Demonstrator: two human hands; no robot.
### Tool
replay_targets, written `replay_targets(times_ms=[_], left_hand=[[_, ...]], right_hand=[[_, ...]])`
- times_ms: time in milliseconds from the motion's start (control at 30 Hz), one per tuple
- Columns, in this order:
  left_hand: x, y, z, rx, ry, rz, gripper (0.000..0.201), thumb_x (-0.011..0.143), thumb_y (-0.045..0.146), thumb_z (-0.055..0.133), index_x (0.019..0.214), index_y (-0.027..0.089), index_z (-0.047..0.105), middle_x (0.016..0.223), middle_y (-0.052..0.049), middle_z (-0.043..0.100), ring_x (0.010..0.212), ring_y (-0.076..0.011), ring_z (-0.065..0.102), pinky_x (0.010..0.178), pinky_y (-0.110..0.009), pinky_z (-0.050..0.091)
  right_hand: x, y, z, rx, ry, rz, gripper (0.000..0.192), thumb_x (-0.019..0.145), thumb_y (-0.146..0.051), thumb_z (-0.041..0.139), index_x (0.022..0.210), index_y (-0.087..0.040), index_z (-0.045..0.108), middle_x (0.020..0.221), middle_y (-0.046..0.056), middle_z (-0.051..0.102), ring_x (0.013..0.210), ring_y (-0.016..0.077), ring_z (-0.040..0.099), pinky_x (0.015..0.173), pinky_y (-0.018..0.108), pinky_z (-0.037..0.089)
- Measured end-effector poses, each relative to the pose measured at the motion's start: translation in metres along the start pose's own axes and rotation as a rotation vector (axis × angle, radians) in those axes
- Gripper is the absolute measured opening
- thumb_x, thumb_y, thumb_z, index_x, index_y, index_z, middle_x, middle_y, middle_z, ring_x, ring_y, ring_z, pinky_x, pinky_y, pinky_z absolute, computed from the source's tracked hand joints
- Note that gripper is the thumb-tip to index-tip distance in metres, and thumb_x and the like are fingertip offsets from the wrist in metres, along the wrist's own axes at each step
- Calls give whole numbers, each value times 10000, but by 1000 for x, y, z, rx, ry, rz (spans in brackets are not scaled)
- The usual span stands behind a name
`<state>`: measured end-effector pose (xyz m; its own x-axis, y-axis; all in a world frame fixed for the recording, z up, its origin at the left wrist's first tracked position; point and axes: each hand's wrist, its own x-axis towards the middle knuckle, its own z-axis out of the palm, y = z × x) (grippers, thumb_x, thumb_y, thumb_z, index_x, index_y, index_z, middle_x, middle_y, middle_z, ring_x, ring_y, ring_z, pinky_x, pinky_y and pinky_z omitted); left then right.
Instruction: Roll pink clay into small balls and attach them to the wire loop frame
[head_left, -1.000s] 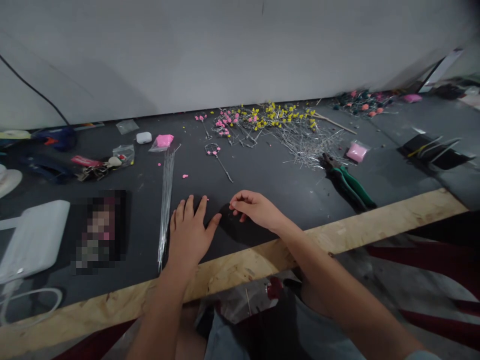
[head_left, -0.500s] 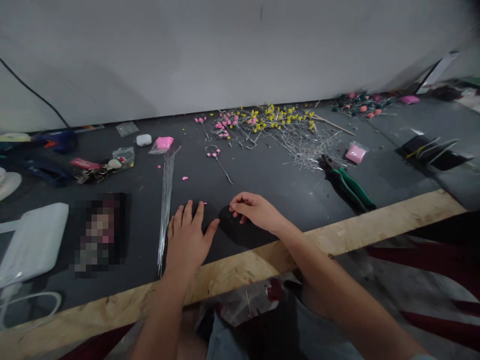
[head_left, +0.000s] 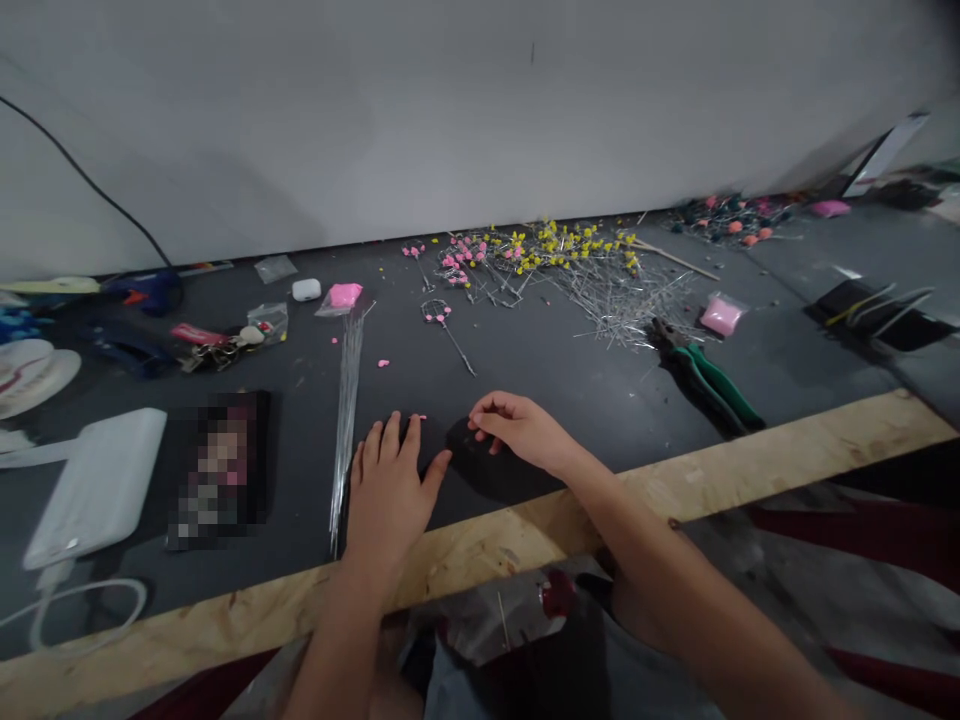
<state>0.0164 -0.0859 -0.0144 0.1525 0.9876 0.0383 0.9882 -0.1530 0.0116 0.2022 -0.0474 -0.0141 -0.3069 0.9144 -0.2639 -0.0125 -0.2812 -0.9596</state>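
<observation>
My left hand [head_left: 390, 490] lies flat on the dark tabletop with its fingers spread. A tiny pink piece [head_left: 423, 417] shows at its index fingertip. Just left of that hand runs a bundle of thin straight metal wires [head_left: 347, 410]. My right hand [head_left: 519, 430] hovers over the table near the front edge, thumb and forefinger pinched together; whatever is between them is too small or hidden to name. Beyond the hands lies a twisted wire stem [head_left: 457, 347] with a loop and pink bits on it. A small pink lump [head_left: 383, 363] rests to its left.
Green-handled pliers [head_left: 716, 385] lie at the right, near a pink packet [head_left: 723, 314]. Wire stems with yellow tips [head_left: 562, 245] are heaped along the wall. At left are a white power bank [head_left: 97, 485] and a blurred-out dark object [head_left: 260, 450]. A wooden strip [head_left: 487, 555] edges the table.
The view has swung slightly left, so everything sits a little further right in the picture. Both hands keep nearly the same pose and place on the table.
</observation>
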Motion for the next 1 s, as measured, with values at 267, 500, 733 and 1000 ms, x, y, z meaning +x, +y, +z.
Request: replay_targets(times_ms=[267,500,733,1000], left_hand=[[12,0,0,2,35,10,560,894,476,330,1332,144,436,1405,-136,408,1291,-331,342,1033,-481,295],[-4,0,-4,-18,-22,4,565,890,467,345,1342,137,423,1419,-120,396,1304,-321,332,1032,-475,309],[-5,-8,-11,-134,-61,19,488,882,444,387,1251,151,514,1380,-105,452,1283,-295,372,1021,-459,340],[19,-19,-15,-169,-13,-54,424,870,362,436,1260,207,494,1238,-83,561,1092,-265,525,917,-416,423]], right_hand=[[0,0,1,-2,-4,-1,63,779,-237,530,809,-184,547,805,10,581,668,95,538,497,190,434],[0,-1,3,2,3,11,69,786,-232,522,814,-174,547,807,18,581,672,94,537,494,187,429],[-1,-2,1,12,2,3,61,777,-234,533,796,-178,547,797,11,575,661,94,536,500,193,436],[-1,-4,2,8,11,15,41,778,-214,528,792,-181,550,794,14,581,656,93,535,492,187,429]])
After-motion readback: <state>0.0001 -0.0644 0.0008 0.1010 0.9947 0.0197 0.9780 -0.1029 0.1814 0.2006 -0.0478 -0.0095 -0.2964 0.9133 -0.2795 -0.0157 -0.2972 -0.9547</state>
